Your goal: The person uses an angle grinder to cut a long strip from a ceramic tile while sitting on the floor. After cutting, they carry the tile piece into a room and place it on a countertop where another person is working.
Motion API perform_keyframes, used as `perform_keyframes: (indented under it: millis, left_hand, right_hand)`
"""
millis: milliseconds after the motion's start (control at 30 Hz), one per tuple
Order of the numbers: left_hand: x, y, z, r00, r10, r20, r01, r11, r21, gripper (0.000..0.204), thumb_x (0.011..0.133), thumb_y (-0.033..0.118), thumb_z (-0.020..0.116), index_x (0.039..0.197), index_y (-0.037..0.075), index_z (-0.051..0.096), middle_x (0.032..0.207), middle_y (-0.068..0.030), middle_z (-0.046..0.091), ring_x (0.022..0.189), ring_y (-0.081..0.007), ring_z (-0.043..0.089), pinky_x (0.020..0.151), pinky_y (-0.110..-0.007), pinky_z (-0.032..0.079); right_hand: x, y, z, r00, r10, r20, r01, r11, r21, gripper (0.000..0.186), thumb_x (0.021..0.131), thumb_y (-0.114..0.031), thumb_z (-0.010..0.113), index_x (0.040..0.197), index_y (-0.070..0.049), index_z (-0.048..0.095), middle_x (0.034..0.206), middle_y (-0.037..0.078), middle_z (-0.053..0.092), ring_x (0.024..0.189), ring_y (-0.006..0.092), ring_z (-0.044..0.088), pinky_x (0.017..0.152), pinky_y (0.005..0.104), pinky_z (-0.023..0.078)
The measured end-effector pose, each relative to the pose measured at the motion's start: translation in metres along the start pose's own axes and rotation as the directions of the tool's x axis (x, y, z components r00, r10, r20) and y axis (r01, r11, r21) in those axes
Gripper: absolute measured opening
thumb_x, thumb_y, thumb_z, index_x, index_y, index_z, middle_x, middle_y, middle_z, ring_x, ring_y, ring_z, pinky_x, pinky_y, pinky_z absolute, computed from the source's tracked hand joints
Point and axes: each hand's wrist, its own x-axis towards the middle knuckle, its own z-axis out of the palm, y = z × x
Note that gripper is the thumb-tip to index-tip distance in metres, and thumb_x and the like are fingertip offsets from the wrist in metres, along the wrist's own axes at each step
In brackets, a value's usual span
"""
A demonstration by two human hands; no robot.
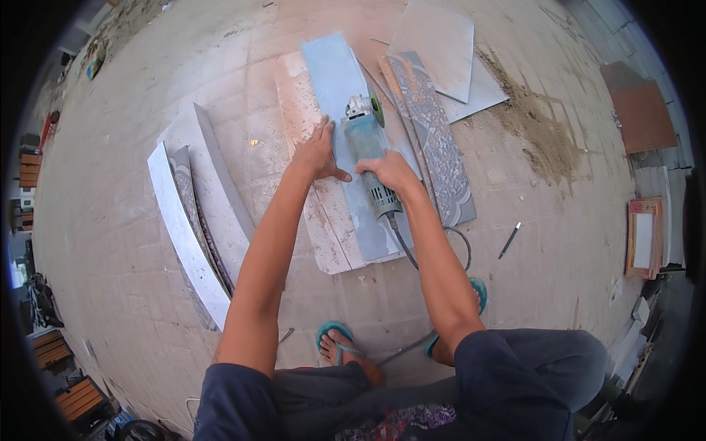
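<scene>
My right hand (391,170) is wrapped round the body of a teal angle grinder (363,140), whose silver head and green-edged disc (377,110) point away from me. The disc is over the right part of a long blue-grey tile (323,62); whether it touches the edge I cannot tell. My left hand (318,154) lies with fingers spread on the left edge of that tile, thumb toward the grinder. Beneath the tile is a dusty whitish board (323,228). From the grinder's rear a dark cord (401,239) curves down toward my feet.
A pebble-patterned tile strip (437,132) lies just right of the board. Pale tiles (441,44) overlap at the far right, beside a spill of sand (540,143). Cut tile strips (191,220) lean at the left. A black marker (509,240) rests on the floor.
</scene>
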Motion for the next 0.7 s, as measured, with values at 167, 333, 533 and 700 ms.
perform_keyframes:
  millis: [167,333,533,700]
  left_hand:
    - [-0.004,-0.008,-0.001,1.000,-0.011,0.008,0.011,0.997,-0.078,0.141,0.044,0.047,0.094,0.154,0.006,0.015,0.164,-0.0086,0.009,0.149,-0.0272,0.021,0.113,-0.063,0.029]
    - [-0.003,-0.002,-0.005,1.000,-0.020,0.009,0.021,0.995,-0.100,0.140,0.044,0.042,0.096,0.153,0.007,0.016,0.164,-0.0082,0.009,0.149,-0.0280,0.019,0.114,-0.064,0.026]
    - [-0.004,-0.003,-0.006,1.000,-0.027,0.013,0.028,0.991,-0.129,0.141,0.043,0.041,0.096,0.154,0.008,0.015,0.164,-0.0084,0.009,0.149,-0.0288,0.017,0.114,-0.066,0.024]
    - [-0.002,-0.001,-0.006,1.000,-0.013,0.002,0.013,0.990,-0.143,0.139,0.044,0.039,0.096,0.153,0.009,0.015,0.163,-0.0106,0.010,0.149,-0.0324,0.017,0.114,-0.067,0.023]
  right_hand:
    - [0.042,-0.028,0.007,0.999,-0.031,0.017,0.031,0.999,0.019,0.046,0.061,-0.029,0.077,0.081,0.011,0.069,0.077,0.018,0.067,0.067,0.0256,0.065,0.060,0.0358,0.049]
    - [0.095,-0.042,0.010,0.999,-0.045,0.015,0.045,0.999,0.026,0.044,0.061,-0.030,0.076,0.076,0.011,0.069,0.071,0.017,0.066,0.062,0.0249,0.063,0.057,0.0352,0.048]
    - [0.133,-0.072,0.014,0.996,-0.074,0.041,0.072,0.996,0.057,0.039,0.062,-0.028,0.076,0.074,0.009,0.070,0.071,0.014,0.066,0.059,0.0227,0.062,0.054,0.0344,0.047]
    - [0.160,-0.082,0.018,0.995,-0.092,0.032,0.086,0.985,0.149,0.035,0.063,-0.026,0.076,0.074,0.007,0.070,0.072,0.012,0.066,0.057,0.0206,0.061,0.052,0.0336,0.046]
